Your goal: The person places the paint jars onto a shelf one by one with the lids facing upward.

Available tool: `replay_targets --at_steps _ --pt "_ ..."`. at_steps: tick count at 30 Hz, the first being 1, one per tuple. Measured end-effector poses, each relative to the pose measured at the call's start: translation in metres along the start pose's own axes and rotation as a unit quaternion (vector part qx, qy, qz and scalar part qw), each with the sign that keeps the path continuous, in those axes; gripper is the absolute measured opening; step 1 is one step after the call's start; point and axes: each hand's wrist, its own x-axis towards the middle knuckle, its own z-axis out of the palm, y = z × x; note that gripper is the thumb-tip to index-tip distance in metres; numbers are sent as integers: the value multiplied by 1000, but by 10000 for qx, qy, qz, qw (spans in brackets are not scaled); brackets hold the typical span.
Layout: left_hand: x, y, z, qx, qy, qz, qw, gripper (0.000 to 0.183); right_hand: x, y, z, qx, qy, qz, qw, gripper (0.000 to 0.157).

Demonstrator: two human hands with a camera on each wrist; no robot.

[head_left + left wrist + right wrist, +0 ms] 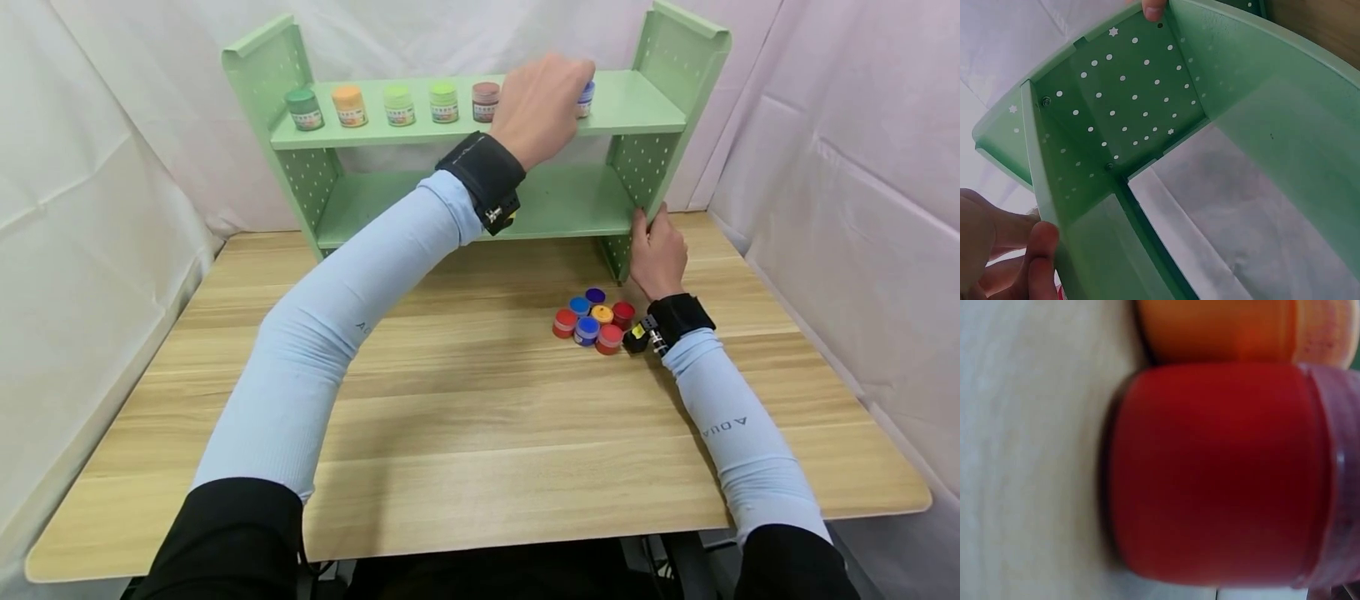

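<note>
Over the upper board of a pale green shelf [660,93], my left hand [543,108] reaches between a brown-lidded jar [486,102] and a blue jar [586,98]. Its back hides the fingertips in the head view. In the left wrist view the left fingers [1038,250] curl by the board's front edge, with a sliver of red beside them; I cannot tell whether they hold a jar. My right hand [658,254] grips the shelf's right side panel low down, and its thumb tip [1154,9] shows on the perforated panel.
Green [303,108], orange [349,106] and two light green jars stand along the upper board. Red, blue and orange jars cluster on the table [450,433] beside my right wrist. A red jar [1216,475] fills the right wrist view. White cloth [862,167] hangs around.
</note>
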Motion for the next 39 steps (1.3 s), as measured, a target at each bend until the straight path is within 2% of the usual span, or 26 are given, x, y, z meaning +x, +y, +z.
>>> replay_targets --at_steps 7,11,16,21,26,29,32,35,39 --pt "0 -2 -2 82 -56 88 9999 28 1 0 1 -60 14 12 10000 53" --pt "-9 -4 -3 -5 68 282 9996 37 1 0 2 -61 12 -10 10000 53" --pt "-33 -5 -1 -254 491 641 9964 50 1 1 0 -77 33 -25 10000 52" --pt "-62 -6 9 -657 1115 904 9875 41 1 2 -2 -106 48 -28 9999 53" --pt "-97 -13 26 -719 1658 1077 9776 34 1 2 -2 -94 43 11 9999 53" --pt "-118 -21 38 -775 1870 896 9752 31 2 3 -2 -62 36 -6 10000 54" --pt "-136 -32 50 -888 2005 515 9743 28 2 3 -1 -68 44 -33 10000 54" --pt "-152 -45 62 -1030 1998 88 9744 25 2 3 -1 -100 67 -41 9999 53" --pt "-167 -64 76 -1167 1919 -320 9739 23 2 1 -3 -122 102 -16 9999 52"
